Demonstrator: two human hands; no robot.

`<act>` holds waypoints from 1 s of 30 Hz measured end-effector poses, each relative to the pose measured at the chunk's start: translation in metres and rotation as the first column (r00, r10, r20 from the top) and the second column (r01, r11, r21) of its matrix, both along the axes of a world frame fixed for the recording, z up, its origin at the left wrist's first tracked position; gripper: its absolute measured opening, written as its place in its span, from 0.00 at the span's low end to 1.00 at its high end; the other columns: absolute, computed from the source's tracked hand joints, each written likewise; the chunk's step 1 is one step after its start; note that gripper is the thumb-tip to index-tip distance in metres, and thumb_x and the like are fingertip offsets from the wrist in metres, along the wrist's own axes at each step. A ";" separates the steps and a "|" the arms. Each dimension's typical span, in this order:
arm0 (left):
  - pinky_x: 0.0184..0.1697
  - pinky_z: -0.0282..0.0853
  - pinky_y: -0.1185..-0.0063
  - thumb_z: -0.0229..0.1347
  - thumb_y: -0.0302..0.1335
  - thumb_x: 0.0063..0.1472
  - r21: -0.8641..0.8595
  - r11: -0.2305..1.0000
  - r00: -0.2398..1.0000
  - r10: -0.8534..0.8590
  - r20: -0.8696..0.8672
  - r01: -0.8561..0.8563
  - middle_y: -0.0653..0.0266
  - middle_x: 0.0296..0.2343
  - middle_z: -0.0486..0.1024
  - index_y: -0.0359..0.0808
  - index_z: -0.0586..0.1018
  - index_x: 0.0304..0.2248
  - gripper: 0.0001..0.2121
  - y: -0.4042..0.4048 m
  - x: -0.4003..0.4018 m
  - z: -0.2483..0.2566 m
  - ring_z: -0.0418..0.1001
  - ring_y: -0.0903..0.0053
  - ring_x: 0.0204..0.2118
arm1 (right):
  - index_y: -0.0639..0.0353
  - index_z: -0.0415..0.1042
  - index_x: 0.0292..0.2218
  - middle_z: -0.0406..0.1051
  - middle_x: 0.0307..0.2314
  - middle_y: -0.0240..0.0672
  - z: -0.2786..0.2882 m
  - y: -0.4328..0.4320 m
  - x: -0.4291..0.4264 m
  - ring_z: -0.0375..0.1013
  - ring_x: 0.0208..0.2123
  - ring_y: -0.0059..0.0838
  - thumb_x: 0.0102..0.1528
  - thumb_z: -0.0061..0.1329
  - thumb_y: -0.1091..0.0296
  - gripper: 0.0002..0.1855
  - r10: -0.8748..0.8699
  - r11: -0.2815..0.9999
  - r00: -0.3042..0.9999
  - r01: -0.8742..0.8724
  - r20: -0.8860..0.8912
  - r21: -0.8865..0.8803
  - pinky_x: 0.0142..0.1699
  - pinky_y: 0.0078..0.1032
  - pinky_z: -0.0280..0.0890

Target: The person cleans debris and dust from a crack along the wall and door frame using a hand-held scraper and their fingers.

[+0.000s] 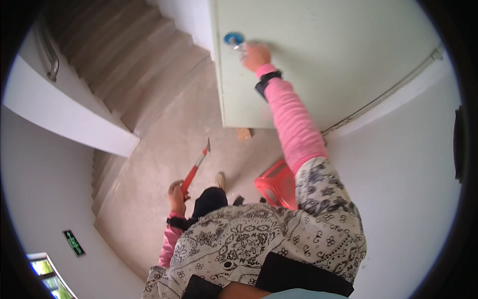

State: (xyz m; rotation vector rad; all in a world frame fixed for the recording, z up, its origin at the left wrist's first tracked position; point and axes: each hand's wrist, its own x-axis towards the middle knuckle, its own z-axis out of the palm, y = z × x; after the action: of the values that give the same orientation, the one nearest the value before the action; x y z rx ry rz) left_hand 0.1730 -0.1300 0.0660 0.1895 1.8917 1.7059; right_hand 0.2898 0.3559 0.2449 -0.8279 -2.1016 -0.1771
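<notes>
My left hand (178, 195) is closed around the red grip of a long-handled scraper (190, 177). Its metal shaft and thin dark blade point up and away, over the floor. With the arm stretched forward, my right hand (257, 56) grips what looks like the metal lever of a door handle (235, 46). Motion blur hides the exact finger positions. Behind the lever is a round blue plate (233, 38), fixed near the edge of a pale green door (328, 59).
A red plastic stool (278, 185) stands below my right arm. A wooden block (244, 133) lies at the door's bottom edge. Concrete stairs (130, 67) run along the upper left, beside a white low wall (74, 116) and a metal handrail (52, 61). A white wall (396, 179) is at right.
</notes>
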 end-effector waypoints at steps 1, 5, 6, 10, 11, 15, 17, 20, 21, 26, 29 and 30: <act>0.13 0.62 0.84 0.40 0.28 0.57 -0.025 0.999 1.000 0.029 -0.001 -0.029 0.65 0.14 0.66 0.34 0.72 0.35 0.11 -0.002 0.005 -0.005 0.59 0.85 0.09 | 0.54 0.69 0.27 0.71 0.21 0.38 -0.006 0.005 0.022 0.70 0.28 0.41 0.44 0.44 0.64 0.07 0.007 1.000 1.000 -0.007 0.005 0.011 0.37 0.38 0.60; 0.14 0.63 0.83 0.39 0.27 0.58 0.027 0.995 0.994 0.095 0.054 -0.096 0.65 0.15 0.66 0.36 0.70 0.37 0.11 -0.026 0.028 -0.065 0.59 0.85 0.09 | 0.57 0.67 0.28 0.71 0.24 0.40 -0.043 0.004 0.087 0.69 0.31 0.40 0.45 0.45 0.64 0.09 -0.085 0.996 0.996 0.085 0.040 0.006 0.42 0.36 0.59; 0.13 0.63 0.83 0.38 0.28 0.58 0.055 0.988 0.987 0.143 0.075 -0.147 0.64 0.15 0.65 0.37 0.70 0.36 0.11 -0.018 0.026 -0.074 0.59 0.84 0.08 | 0.57 0.67 0.28 0.71 0.25 0.39 -0.040 0.008 0.093 0.69 0.32 0.40 0.45 0.45 0.63 0.09 -0.108 0.994 0.994 0.108 0.011 0.013 0.43 0.35 0.59; 0.13 0.63 0.82 0.36 0.27 0.58 -0.027 0.977 0.967 0.215 0.133 -0.213 0.63 0.15 0.65 0.38 0.69 0.36 0.11 -0.034 0.010 -0.099 0.59 0.83 0.08 | 0.58 0.67 0.28 0.70 0.26 0.38 -0.083 0.002 0.090 0.68 0.33 0.39 0.44 0.48 0.62 0.11 -0.150 0.988 0.989 0.150 0.003 -0.049 0.45 0.34 0.58; 0.12 0.63 0.81 0.36 0.27 0.58 -0.075 0.963 0.951 0.268 0.153 -0.260 0.63 0.15 0.65 0.38 0.69 0.36 0.11 -0.059 0.020 -0.115 0.59 0.83 0.08 | 0.57 0.67 0.28 0.70 0.25 0.38 -0.113 -0.009 0.078 0.68 0.33 0.39 0.43 0.48 0.62 0.10 -0.118 0.991 0.993 0.117 -0.011 -0.062 0.44 0.35 0.58; 0.12 0.63 0.81 0.36 0.27 0.57 -0.104 0.965 0.894 0.262 0.364 -0.241 0.63 0.15 0.65 0.38 0.69 0.35 0.10 0.027 -0.017 -0.009 0.58 0.82 0.08 | 0.57 0.66 0.26 0.69 0.23 0.37 0.021 0.060 0.043 0.67 0.31 0.39 0.42 0.49 0.63 0.10 -0.171 0.985 0.979 0.172 0.115 -0.002 0.43 0.35 0.58; 0.12 0.63 0.81 0.36 0.26 0.57 -0.118 0.966 0.880 0.260 0.397 -0.232 0.63 0.14 0.64 0.38 0.69 0.35 0.10 0.036 -0.024 -0.007 0.58 0.82 0.08 | 0.57 0.65 0.24 0.67 0.21 0.36 0.017 0.062 0.044 0.66 0.29 0.39 0.42 0.50 0.64 0.09 -0.188 0.982 0.980 0.186 0.069 0.029 0.41 0.35 0.58; 0.12 0.63 0.81 0.36 0.26 0.57 -0.115 0.976 0.886 0.218 0.409 -0.187 0.64 0.14 0.64 0.39 0.69 0.34 0.11 0.069 -0.037 -0.010 0.59 0.82 0.08 | 0.57 0.64 0.23 0.65 0.20 0.35 0.020 0.069 0.046 0.65 0.26 0.39 0.41 0.51 0.66 0.09 -0.196 0.980 0.980 0.195 0.037 0.031 0.37 0.35 0.58; 0.12 0.63 0.81 0.36 0.26 0.57 -0.117 0.980 0.901 0.196 0.387 -0.163 0.64 0.14 0.64 0.39 0.70 0.34 0.11 0.082 -0.045 -0.010 0.59 0.82 0.08 | 0.57 0.64 0.23 0.65 0.20 0.35 0.018 0.073 0.041 0.65 0.26 0.39 0.41 0.51 0.66 0.09 -0.188 0.982 0.982 0.187 0.035 0.031 0.37 0.35 0.58; 0.11 0.62 0.81 0.36 0.26 0.57 -0.167 0.973 0.917 0.207 0.341 -0.158 0.65 0.14 0.64 0.38 0.70 0.34 0.11 0.168 -0.071 -0.017 0.59 0.83 0.08 | 0.58 0.63 0.22 0.60 0.16 0.35 0.000 0.088 0.021 0.62 0.22 0.40 0.41 0.51 0.69 0.09 -0.145 0.989 0.989 0.144 0.014 0.023 0.34 0.35 0.58; 0.10 0.61 0.82 0.36 0.26 0.57 -0.136 0.981 0.920 0.180 0.349 -0.140 0.65 0.14 0.64 0.37 0.70 0.34 0.11 0.208 -0.095 -0.024 0.59 0.83 0.08 | 0.58 0.61 0.22 0.58 0.16 0.35 -0.002 0.091 0.021 0.61 0.22 0.39 0.41 0.50 0.70 0.09 -0.168 0.986 0.984 0.168 0.050 0.004 0.34 0.35 0.57; 0.10 0.61 0.82 0.36 0.26 0.57 -0.106 0.984 0.913 0.171 0.371 -0.141 0.65 0.14 0.64 0.36 0.70 0.34 0.11 0.222 -0.102 -0.025 0.59 0.83 0.08 | 0.58 0.61 0.22 0.58 0.16 0.35 -0.003 0.093 0.024 0.61 0.22 0.39 0.41 0.50 0.70 0.09 -0.172 0.985 0.983 0.172 0.061 0.010 0.34 0.35 0.57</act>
State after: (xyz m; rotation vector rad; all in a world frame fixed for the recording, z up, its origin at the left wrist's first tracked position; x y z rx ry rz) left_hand 0.0715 0.0925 0.0410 -0.3120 1.7110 1.6258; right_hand 0.3137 0.4485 0.2417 -1.0135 -2.0854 -0.3034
